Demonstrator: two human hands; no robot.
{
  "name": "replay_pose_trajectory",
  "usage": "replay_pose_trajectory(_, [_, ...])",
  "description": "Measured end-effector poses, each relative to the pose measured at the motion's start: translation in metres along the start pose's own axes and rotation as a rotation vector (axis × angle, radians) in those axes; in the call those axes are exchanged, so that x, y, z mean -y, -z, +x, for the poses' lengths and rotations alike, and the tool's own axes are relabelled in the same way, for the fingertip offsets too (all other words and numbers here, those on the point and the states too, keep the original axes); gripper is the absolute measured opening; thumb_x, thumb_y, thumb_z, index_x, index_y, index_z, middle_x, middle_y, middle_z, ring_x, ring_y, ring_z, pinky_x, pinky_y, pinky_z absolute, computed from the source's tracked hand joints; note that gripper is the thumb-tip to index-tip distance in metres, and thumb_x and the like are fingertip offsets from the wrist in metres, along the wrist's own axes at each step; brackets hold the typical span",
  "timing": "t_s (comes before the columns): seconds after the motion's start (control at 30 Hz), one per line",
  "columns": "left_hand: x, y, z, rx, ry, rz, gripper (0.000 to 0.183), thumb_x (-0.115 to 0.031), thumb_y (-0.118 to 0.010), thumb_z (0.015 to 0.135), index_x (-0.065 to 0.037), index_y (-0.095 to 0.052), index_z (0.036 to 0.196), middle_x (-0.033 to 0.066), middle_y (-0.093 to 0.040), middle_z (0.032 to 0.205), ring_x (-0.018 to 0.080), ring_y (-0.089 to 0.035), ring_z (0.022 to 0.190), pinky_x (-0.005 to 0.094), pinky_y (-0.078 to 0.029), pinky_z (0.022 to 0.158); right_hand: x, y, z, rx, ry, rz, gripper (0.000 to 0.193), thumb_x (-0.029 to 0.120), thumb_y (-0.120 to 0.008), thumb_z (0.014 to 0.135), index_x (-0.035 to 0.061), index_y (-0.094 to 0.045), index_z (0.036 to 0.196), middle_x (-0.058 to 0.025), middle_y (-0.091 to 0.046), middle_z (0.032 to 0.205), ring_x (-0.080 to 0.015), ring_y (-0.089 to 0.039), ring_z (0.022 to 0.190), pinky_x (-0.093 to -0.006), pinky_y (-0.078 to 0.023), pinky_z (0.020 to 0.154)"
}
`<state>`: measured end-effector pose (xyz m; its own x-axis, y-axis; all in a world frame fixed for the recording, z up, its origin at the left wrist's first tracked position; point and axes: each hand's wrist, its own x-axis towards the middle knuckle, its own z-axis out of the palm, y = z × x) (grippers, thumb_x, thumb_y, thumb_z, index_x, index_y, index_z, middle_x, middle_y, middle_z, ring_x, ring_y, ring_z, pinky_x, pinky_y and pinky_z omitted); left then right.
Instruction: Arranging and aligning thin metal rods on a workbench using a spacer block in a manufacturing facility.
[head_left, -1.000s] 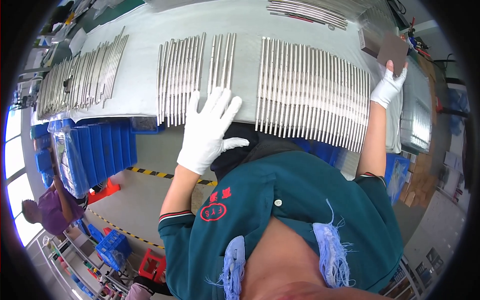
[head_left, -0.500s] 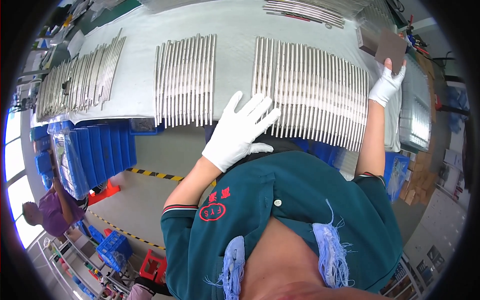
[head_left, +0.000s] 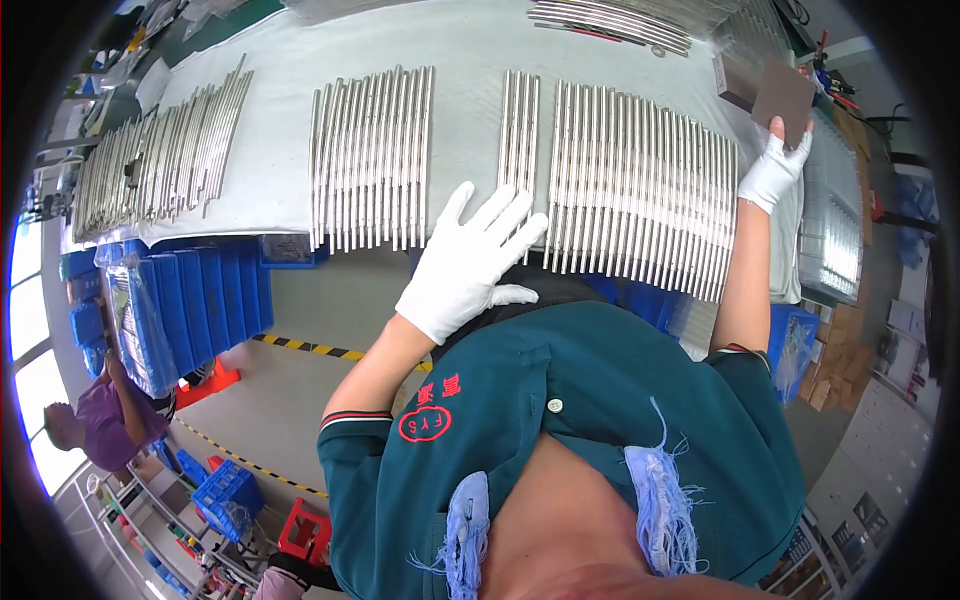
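Observation:
My left hand (head_left: 472, 262), in a white glove, is open with its fingers spread. Its fingertips rest at the near ends of a small group of metal rods (head_left: 519, 125). To the right of these, across a narrow gap, lies a wide row of similar rods (head_left: 640, 180). Another row of rods (head_left: 370, 160) is left of my hand. At the right side of the table my right hand (head_left: 775, 172), gloved with bare fingertips showing, grips a flat brown rectangular pad (head_left: 783, 97) by its near edge.
More rods (head_left: 165, 160) lie unevenly at the far left of the cloth-covered table (head_left: 470, 50), and a bundle of rods (head_left: 610, 22) lies at the back. A brown box (head_left: 735, 82) stands beside the pad. Blue crates (head_left: 205, 305) are below the table; a person in purple (head_left: 110, 425) is at left.
The small group of rods has slid left, widening the gap to the wide row. My left hand has moved left with it. My right hand and the pad stay in place.

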<state>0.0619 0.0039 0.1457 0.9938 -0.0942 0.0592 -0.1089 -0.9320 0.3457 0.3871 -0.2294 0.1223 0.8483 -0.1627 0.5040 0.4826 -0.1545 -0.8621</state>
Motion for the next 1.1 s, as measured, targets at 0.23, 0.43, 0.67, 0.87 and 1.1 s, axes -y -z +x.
replay_pose_trajectory(0.23, [-0.006,-0.005,0.010,-0.021,-0.082,-0.067,0.083,-0.047,-0.075,0.062,-0.012,-0.046,0.132,0.0121,-0.048,0.134,0.0284,-0.041,0.128,0.0535,-0.025,0.107,-0.006,0.001,0.002,0.000,0.003,0.036,0.062,0.022,-0.066,0.087,-0.0008,-0.037,0.138,-0.0145,-0.051,0.128,-0.0203,-0.050,0.114,-0.0300,-0.038,0.099])
replay_pose_trajectory(0.43, [0.003,0.003,-0.005,-0.028,-0.028,-0.012,0.079,-0.047,-0.073,0.065,-0.014,-0.047,0.132,0.0117,-0.049,0.132,0.0271,-0.042,0.128,0.0533,-0.025,0.108,0.003,-0.001,-0.001,-0.006,0.002,0.000,0.062,0.022,-0.066,0.087,-0.0005,-0.037,0.137,-0.0145,-0.050,0.129,-0.0202,-0.050,0.114,-0.0298,-0.037,0.099])
replay_pose_trajectory(0.67, [0.023,0.025,-0.029,-0.058,0.178,0.177,0.087,-0.051,-0.072,0.059,-0.012,-0.048,0.132,0.0131,-0.050,0.131,0.0292,-0.042,0.127,0.0504,-0.022,0.107,-0.005,0.002,0.002,0.012,-0.031,0.044,0.063,0.022,-0.067,0.087,-0.0016,-0.037,0.137,-0.0147,-0.048,0.132,-0.0203,-0.049,0.116,-0.0300,-0.036,0.100])
replay_pose_trajectory(0.87, [0.025,0.025,-0.022,-0.097,0.168,0.146,0.089,-0.054,-0.071,0.056,-0.011,-0.049,0.130,0.0132,-0.050,0.130,0.0296,-0.042,0.127,0.0498,-0.023,0.107,0.000,0.000,0.002,-0.003,0.028,-0.061,0.063,0.017,-0.065,0.088,-0.0027,-0.033,0.139,-0.0153,-0.051,0.129,-0.0194,-0.053,0.112,-0.0284,-0.040,0.096])
replay_pose_trajectory(1.1, [0.037,0.017,-0.016,-0.067,0.051,0.151,0.088,-0.057,-0.070,0.054,-0.012,-0.051,0.128,0.0136,-0.049,0.131,0.0304,-0.041,0.127,0.0507,-0.025,0.106,0.003,-0.002,-0.001,-0.022,0.034,-0.055,0.066,0.029,-0.066,0.087,-0.0050,-0.038,0.136,-0.0174,-0.047,0.134,-0.0233,-0.047,0.120,-0.0306,-0.034,0.103])
